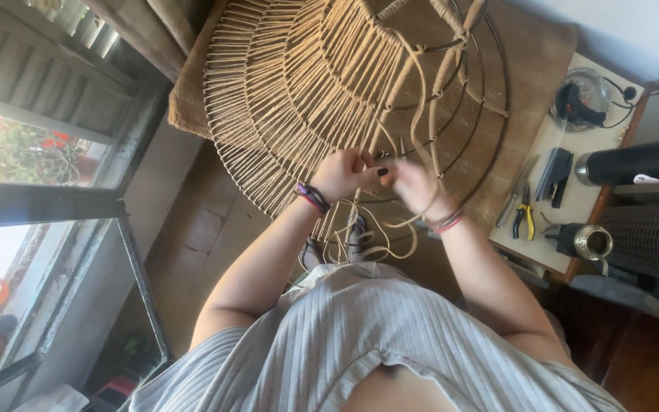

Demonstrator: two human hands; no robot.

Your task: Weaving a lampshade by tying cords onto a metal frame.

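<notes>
Your left hand [342, 174] and right hand [413, 185] met at the lower rim of the frame [360, 91], both closed in a pinch on the cord [421, 114]. Which fingers gripped could not be told. Keeping the cord taut and each wrap snug against the last would have served you best here. The frame lay tilted on the floor, fanning up and away from you, its long axis running roughly left to right. Loose cord coiled by your feet. Pliers [526, 217] sat on the desk [573, 194], right.
</notes>
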